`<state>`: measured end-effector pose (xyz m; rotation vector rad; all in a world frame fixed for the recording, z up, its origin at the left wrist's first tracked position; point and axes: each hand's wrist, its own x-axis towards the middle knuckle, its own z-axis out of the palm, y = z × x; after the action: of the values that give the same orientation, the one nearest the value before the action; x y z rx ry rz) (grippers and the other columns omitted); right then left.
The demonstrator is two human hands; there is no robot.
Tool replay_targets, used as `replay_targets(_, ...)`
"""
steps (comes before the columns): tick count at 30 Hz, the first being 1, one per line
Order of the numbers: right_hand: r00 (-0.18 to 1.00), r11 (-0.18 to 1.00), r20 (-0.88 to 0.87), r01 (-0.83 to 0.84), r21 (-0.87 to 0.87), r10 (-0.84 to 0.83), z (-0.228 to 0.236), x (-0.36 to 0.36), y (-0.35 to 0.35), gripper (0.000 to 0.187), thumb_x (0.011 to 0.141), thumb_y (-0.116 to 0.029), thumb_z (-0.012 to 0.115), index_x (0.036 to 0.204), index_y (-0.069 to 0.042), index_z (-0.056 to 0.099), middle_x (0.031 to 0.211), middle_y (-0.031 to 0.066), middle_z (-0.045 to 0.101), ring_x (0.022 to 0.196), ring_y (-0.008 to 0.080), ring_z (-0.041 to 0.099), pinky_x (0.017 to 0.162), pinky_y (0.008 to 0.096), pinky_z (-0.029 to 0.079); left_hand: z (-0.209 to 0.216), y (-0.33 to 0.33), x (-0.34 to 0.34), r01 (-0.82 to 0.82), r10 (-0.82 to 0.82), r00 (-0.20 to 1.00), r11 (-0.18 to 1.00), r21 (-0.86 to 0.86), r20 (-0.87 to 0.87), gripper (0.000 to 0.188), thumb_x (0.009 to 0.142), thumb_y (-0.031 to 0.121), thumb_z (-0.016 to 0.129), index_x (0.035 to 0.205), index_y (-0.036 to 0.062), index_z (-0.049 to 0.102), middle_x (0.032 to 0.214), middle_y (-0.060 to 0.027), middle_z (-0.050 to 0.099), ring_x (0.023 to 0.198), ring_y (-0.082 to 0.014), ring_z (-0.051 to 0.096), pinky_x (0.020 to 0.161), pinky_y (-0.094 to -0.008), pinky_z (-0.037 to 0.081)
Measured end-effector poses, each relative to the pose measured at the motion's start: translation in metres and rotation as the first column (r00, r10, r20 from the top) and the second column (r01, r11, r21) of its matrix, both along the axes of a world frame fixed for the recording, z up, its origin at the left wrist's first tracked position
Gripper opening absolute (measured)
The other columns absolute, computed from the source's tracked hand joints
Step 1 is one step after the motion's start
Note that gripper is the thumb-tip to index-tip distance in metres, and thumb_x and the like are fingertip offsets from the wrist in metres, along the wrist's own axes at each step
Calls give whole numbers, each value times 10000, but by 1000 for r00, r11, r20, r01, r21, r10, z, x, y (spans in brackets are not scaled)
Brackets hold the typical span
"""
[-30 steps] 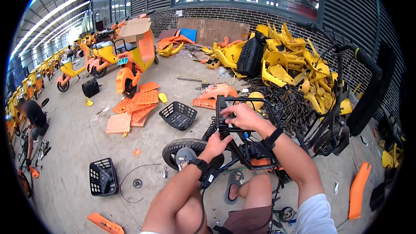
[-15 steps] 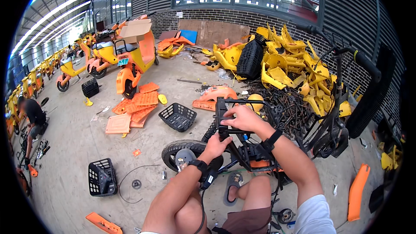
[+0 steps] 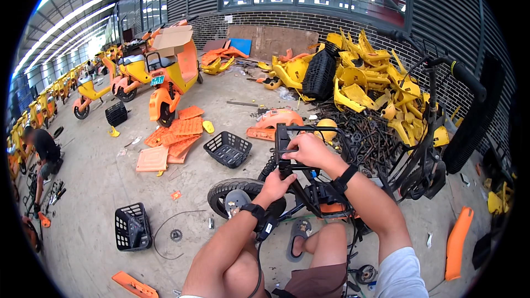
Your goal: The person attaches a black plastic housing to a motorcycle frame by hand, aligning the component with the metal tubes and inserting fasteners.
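In front of me stands a stripped scooter's black frame [image 3: 302, 196], with a coil spring and a black-tyred wheel [image 3: 223, 192]. My left hand [image 3: 273, 186] is closed around an upright frame tube just below its top. Higher up, my right hand [image 3: 310, 150] is bent with thumb and fingers pinched together at the top of the frame. A thin dark piece shows at those fingertips, too small to make out. A black cable with a small box [image 3: 267, 228] hangs beside my left wrist. One of my feet, in a grey clog [image 3: 237, 200], is against the wheel.
Black baskets [image 3: 227, 149] and orange panels [image 3: 175, 132] lie on the floor. Yellow body parts [image 3: 359, 74] and dark metal pieces [image 3: 372, 143] are heaped by the wall. Handlebars [image 3: 436, 63] rise at right. Scooters [image 3: 165, 85] and a crouching person [image 3: 44, 149] are at left.
Both hands stay at the same places on the frame, with hardly any visible motion. The view shifts slightly. At far left the other person has bent lower, an arm reaching toward the floor.
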<state>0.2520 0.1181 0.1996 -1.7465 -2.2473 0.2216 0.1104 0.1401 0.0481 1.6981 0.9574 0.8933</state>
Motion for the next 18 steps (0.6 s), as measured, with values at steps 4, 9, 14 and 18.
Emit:
replay_targets(4,968,984,-200,-132,122,155,-7,8,2,402,777,-203,746,1143,-68,653,909,128,706,864,282,672,757,382,513,4,-4,3,-2,2,1000,1000,-20,-5,407,860,311,686,1049,-38,595,898,-143,694,827,-228,669,765,-350,504)
replay_targets(9,961,995,-266,-51,83,72,6,0,-6,390,770,-99,730,1148,-58,646,916,130,708,892,290,669,787,380,509,-2,0,1,6,-6,1000,1000,-16,18,410,859,312,689,1062,-30,592,904,-141,692,828,-222,664,768,-346,502)
replay_targets(14,966,984,-201,-145,102,163,-3,4,-1,368,773,-114,713,1132,-57,654,918,118,712,893,272,674,783,365,512,-3,2,2,7,-7,1000,1000,-13,10,403,860,302,693,1065,-28,588,919,-136,691,840,-217,662,775,-344,500)
replay_targets(18,955,987,-262,-113,114,139,0,2,-3,338,781,-144,724,1108,-73,670,897,105,708,878,272,668,779,360,511,5,-3,1,6,-7,1000,999,-36,-18,404,860,301,693,1059,-34,588,928,-136,691,847,-216,661,780,-342,499)
